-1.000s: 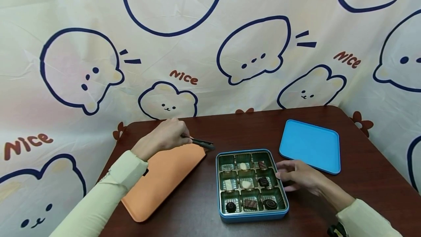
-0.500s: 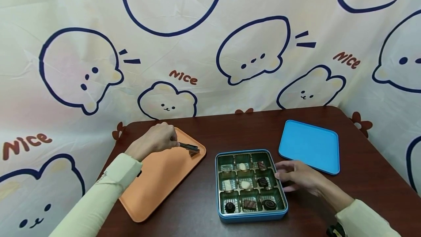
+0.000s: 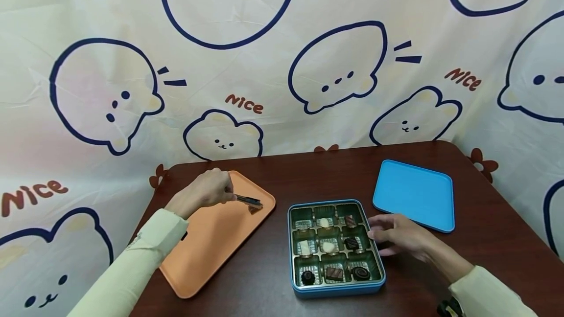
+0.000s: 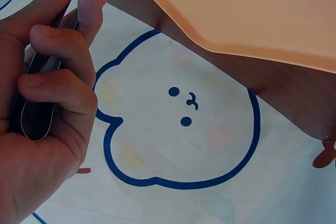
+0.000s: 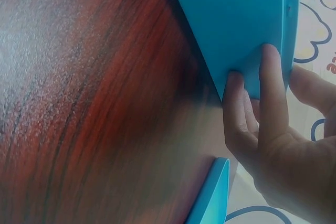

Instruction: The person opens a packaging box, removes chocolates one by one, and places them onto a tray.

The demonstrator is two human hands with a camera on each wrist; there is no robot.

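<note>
My left hand (image 3: 204, 190) grips a pair of dark metal tongs (image 3: 247, 200) over the orange tray (image 3: 207, 248). At the tongs' tips is a small brown chocolate piece (image 3: 254, 209), close over the tray's right part. In the left wrist view, curled fingers wrap the tongs' bent end (image 4: 38, 124), with the tips out of frame. My right hand (image 3: 398, 236) rests against the right side of the blue tin (image 3: 339, 288), thumb at the rim. Its straight fingers (image 5: 272, 87) touch the outer wall in the right wrist view. White and dark chocolates (image 3: 335, 274) sit in the tin's gold-edged compartments.
A flat blue lid-like tray (image 3: 414, 194) lies behind and right of the tin, near my right hand. All stand on a dark brown table (image 3: 317, 175). A printed cloth (image 3: 273, 72) hangs behind the table's far edge.
My left hand has moved left and slightly down, bringing the tongs and chocolate piece from the tray's right edge to over its surface. The right hand and tin have stayed put.
</note>
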